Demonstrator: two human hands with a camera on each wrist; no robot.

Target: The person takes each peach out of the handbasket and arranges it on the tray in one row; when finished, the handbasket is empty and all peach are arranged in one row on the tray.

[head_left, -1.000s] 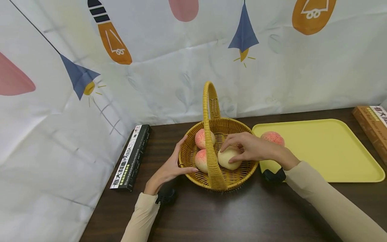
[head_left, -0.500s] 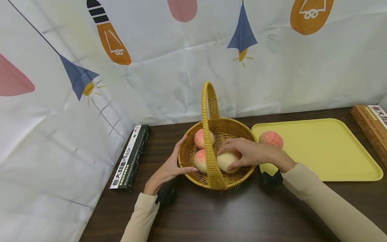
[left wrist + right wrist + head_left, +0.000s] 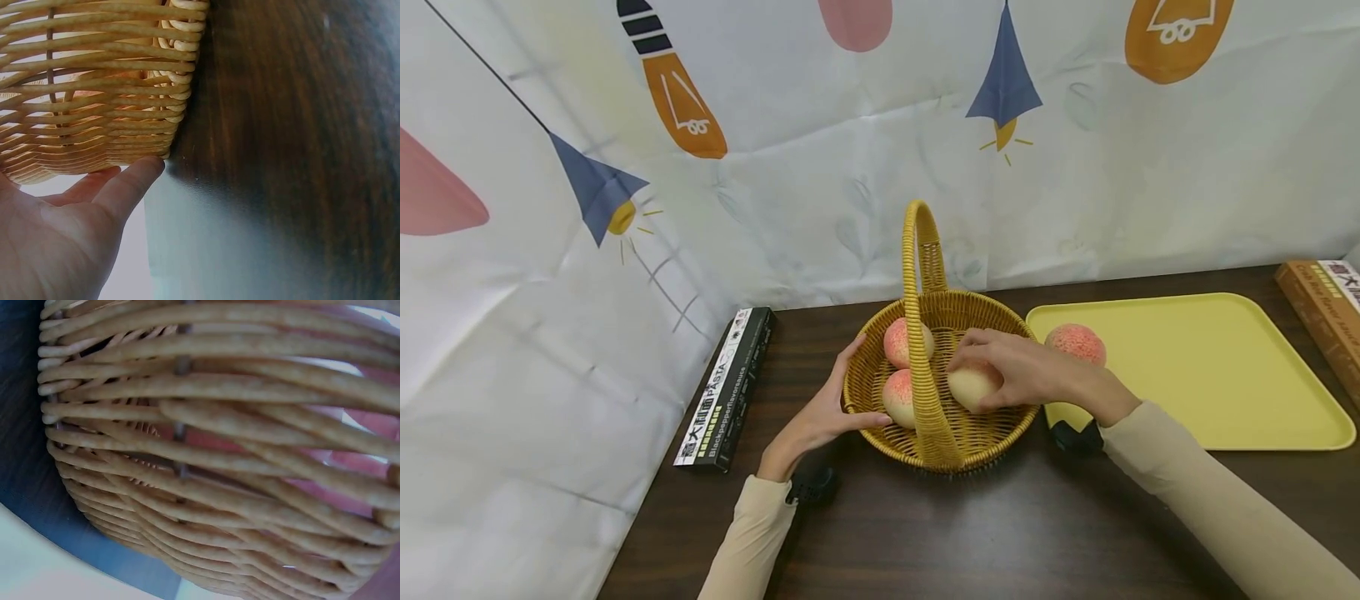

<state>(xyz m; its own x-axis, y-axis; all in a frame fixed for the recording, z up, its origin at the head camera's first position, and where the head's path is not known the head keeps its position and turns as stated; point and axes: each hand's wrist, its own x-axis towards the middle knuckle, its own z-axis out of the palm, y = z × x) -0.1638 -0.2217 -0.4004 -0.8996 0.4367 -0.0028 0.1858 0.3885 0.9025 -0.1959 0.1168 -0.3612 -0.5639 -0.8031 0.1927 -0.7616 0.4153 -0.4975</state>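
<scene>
Wicker basket (image 3: 951, 392), on the dark counter (image 3: 925, 533): steadied at its rim by the left hand (image 3: 820, 412), fingers straight. Pale peach (image 3: 972, 385), inside the basket: gripped by the right hand (image 3: 1026, 371), now raised slightly and shifted rightward; lifting out judged begun.

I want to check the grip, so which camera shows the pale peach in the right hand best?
The head view: the right hand grips the pale peach inside the basket. Both wrist views show only basket weave.

Head view looks down; both wrist views press close to the basket (image 3: 943, 433).
</scene>
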